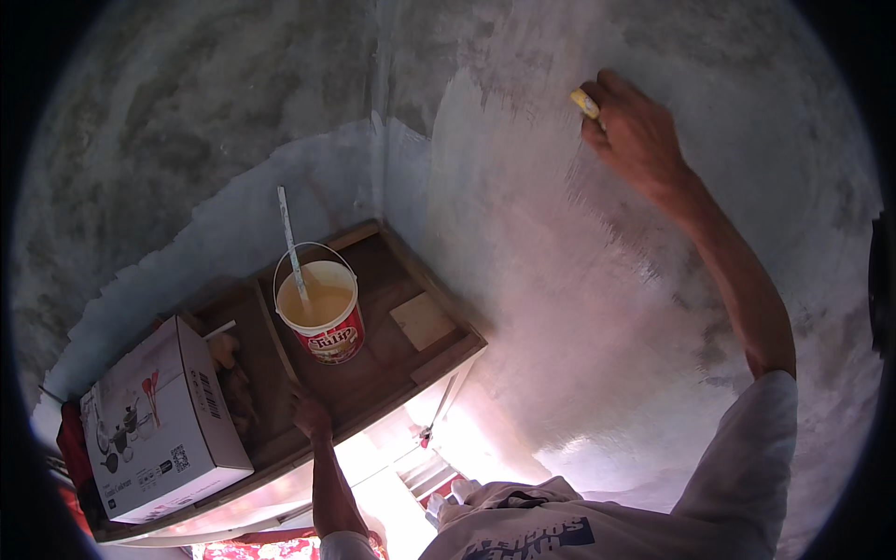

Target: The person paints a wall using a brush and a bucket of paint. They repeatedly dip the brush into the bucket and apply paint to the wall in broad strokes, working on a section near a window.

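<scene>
My right hand [633, 133] is raised against the wall, closed around a yellow handle [585, 103], likely a paintbrush's; its working end is hidden behind my fingers. Around it the grey plaster wall [518, 231] shows streaky, pale wet-looking strokes. Lower left, my left hand [311, 416] grips the front rim of a brown wooden cabinet top [378, 329], where a thin batten meets it. Beyond that hand stands a Tulip plastic bucket [329, 336] with a wire handle, holding cream-coloured liquid [325, 302]. A paint-smeared flat stick [288, 231] leans upright in it.
A cookware carton [150, 427] lies on the cabinet's left part, beside a dark, unclear bundle [234, 385]. A loose wooden square [422, 320] is near the right corner. Far below, my feet [448, 500] show near pale slats. Red patterned cloth [259, 549] appears at the bottom.
</scene>
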Tool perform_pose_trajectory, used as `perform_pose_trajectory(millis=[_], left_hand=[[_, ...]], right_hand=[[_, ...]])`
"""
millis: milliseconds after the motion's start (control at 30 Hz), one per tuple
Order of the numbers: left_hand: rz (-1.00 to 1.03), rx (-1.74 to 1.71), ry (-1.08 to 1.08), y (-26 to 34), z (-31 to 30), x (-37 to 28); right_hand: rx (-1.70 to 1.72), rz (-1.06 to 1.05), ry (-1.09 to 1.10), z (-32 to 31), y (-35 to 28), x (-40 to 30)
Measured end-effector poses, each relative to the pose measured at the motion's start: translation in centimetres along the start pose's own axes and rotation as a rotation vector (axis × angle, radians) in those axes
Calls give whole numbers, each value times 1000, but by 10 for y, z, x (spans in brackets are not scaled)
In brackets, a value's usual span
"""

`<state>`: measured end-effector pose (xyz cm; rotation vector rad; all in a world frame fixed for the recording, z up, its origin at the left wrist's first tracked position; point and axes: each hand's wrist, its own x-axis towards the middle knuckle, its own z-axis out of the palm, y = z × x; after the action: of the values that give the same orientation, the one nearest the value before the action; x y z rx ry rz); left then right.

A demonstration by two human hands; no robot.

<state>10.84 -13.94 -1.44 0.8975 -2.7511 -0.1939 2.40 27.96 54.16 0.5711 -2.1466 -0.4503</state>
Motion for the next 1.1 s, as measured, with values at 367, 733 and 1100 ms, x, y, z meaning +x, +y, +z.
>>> perform_pose_trajectory(millis=[367,733,1100], left_hand=[[62,52,71,4,8,-1],[39,72,6,0,11,0],[31,-59,42,-8,27,1]], right_hand=[[-145,-360,-50,105,-62,-107],[149,-9,-40,53,-18,-59],[-217,-275,216,32,-16,-40]])
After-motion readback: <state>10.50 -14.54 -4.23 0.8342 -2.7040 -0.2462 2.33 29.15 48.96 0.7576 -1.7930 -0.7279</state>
